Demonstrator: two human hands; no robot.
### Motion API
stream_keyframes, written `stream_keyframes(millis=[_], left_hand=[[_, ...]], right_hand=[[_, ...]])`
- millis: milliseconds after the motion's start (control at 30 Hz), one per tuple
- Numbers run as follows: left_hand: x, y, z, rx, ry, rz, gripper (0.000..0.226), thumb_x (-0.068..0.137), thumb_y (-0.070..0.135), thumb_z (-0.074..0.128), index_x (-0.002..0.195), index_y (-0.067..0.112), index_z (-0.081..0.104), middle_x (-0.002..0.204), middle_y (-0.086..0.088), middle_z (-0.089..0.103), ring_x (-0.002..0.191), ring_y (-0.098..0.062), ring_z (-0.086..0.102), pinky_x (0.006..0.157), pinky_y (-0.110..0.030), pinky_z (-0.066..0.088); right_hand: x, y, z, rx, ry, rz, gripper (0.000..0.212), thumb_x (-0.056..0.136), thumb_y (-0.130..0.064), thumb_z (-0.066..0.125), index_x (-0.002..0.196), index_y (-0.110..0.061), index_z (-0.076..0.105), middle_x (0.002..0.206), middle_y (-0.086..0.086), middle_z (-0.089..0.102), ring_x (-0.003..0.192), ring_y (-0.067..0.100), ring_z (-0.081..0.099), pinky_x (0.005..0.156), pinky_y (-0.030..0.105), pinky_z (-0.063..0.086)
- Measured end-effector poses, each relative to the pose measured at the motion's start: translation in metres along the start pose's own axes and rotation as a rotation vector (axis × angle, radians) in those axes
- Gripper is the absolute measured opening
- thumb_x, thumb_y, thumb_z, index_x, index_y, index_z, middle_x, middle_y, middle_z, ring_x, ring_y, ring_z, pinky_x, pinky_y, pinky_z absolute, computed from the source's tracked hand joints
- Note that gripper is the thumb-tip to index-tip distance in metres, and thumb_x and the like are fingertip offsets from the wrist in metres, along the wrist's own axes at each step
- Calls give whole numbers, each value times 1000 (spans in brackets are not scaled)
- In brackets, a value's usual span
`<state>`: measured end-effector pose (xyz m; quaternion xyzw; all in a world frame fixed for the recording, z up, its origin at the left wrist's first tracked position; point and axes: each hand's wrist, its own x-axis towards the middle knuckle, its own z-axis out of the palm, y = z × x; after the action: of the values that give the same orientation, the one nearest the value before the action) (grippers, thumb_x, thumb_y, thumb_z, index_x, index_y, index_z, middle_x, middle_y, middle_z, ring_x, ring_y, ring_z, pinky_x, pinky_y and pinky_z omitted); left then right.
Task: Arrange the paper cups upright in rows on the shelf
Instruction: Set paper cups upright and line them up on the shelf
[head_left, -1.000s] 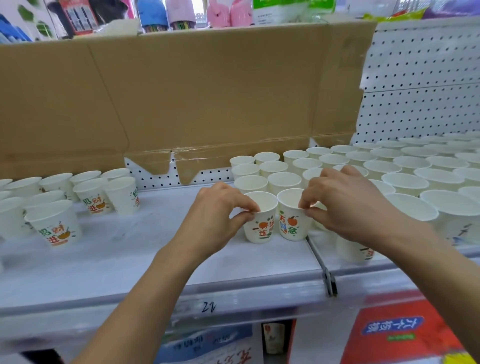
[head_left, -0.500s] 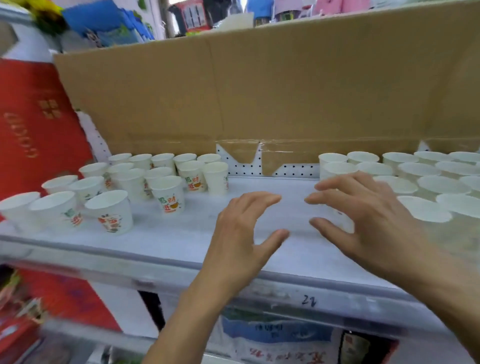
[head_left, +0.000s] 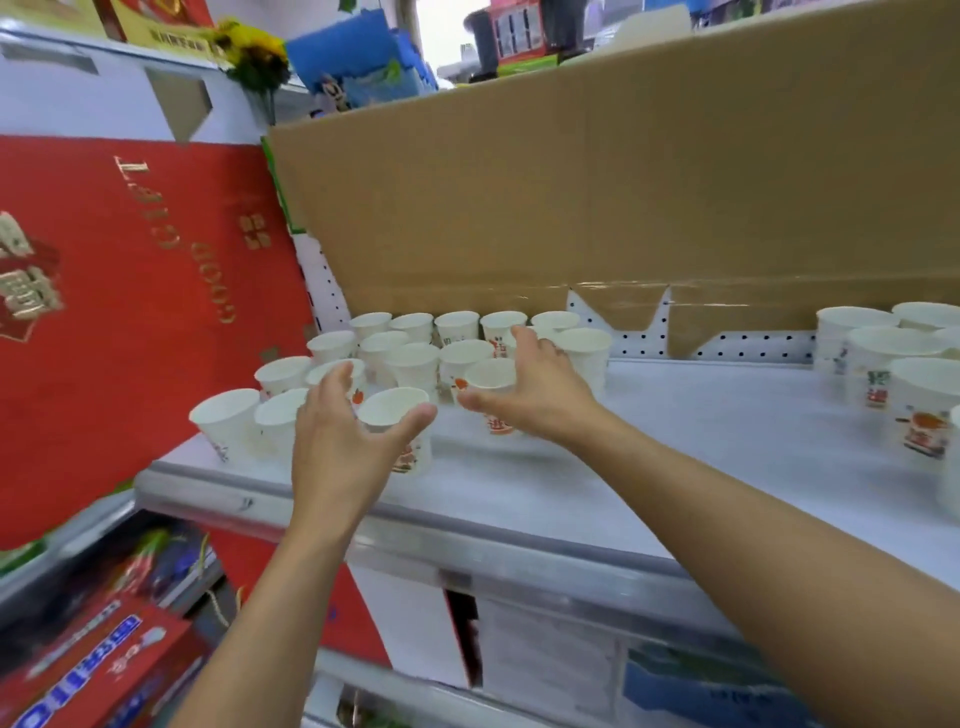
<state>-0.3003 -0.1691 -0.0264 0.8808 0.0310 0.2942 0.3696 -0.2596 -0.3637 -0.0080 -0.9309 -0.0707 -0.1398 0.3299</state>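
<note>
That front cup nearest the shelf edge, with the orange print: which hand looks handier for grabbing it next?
Probably the left hand. Its open thumb and fingers already bracket the front cup. The right hand is spread around another cup farther back.

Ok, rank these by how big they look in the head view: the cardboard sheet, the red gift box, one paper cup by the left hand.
1. cardboard sheet, largest
2. red gift box, tilted and nearer the camera, so its true size is unsure
3. paper cup beside the left hand, smallest by far
</note>
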Motion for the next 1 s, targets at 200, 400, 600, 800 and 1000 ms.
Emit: stream_keyframes(millis=[200, 400, 600, 800, 1000], left_hand=[[17, -9, 2, 93, -84, -14, 88, 64, 61, 76, 137, 23, 47, 128, 3, 60, 117, -20, 54, 94, -38, 45], [12, 2, -3, 73, -101, 5, 75, 67, 52, 79, 132, 21, 54, 124, 2, 63, 114, -17, 56, 95, -36, 44], [-35, 64, 14, -142, -198, 104, 70, 66, 47, 80, 129, 28, 55, 115, 8, 60, 97, -10, 57, 88, -38, 51], [-96, 146, 58, -332, -399, 231, 67, 67, 48, 80, 127, 32, 54, 113, 11, 58, 93, 0, 54, 72, -22, 48], [-147, 214, 94, -475, -610, 314, 69, 66, 46, 82, 128, 31, 55, 113, 14, 60, 97, -1, 57, 82, -27, 54]], right_hand=[[16, -13, 12, -174, 92, 40, 81, 71, -64, 67, 129, -15, 39, 124, 10, 58, 117, 30, 50, 90, 40, 45], [-6, -16, -6, -83, 88, 26, 71, 75, -51, 70, 131, -20, 40, 126, 3, 55, 120, 24, 44, 93, 38, 41], [-85, 18, -82, 30, 102, -34, 71, 76, -39, 73, 137, -27, 37, 128, -9, 46, 125, 12, 34, 97, 32, 40], [-162, 75, -161, -99, 189, 97, 74, 75, -44, 74, 138, -29, 37, 130, -7, 51, 120, 11, 44, 96, 30, 40], [-222, 111, -237, -246, 275, 249, 78, 68, -50, 76, 135, -28, 42, 122, -5, 56, 113, 13, 51, 97, 39, 45]])
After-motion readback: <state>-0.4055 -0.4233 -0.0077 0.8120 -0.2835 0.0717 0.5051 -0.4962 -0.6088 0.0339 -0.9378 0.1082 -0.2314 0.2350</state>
